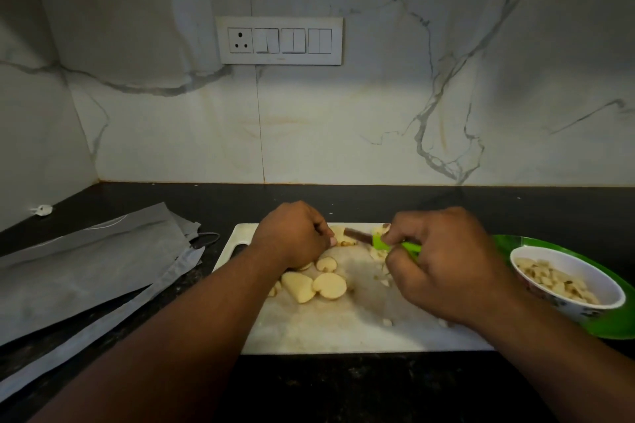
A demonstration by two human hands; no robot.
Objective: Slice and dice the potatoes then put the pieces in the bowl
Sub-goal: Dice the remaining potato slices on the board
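Fingers of the left hand (292,233) are curled down over a potato piece (338,233) at the far edge of the board (343,330), pinning it there; the fingertips sit right on its near-left side, with the rest of the piece showing just past them toward the right. Fingers of the right hand (443,264) are wrapped tight round the green handle of a knife (374,240), whose dark blade reaches leftward and meets the held piece, close beside the left fingertips.

Nearer the person, just below the left hand, lie several cut slices (318,283), pale and rounded, some overlapping, all loose on the board and touched by neither hand. A few small diced bits (385,282) lie scattered under and beside the right hand, some partly hidden by it.

Off to the right a bowl (615,299) stands on a green plate (604,330), just beside the board's right edge. It already holds a heap of diced potato (553,280), well apart from both hands.

Board and plate rest on a dark counter (309,388). To the left lie grey bags (86,268), flat and overlapping. On the marble wall behind is a switch panel (280,40).
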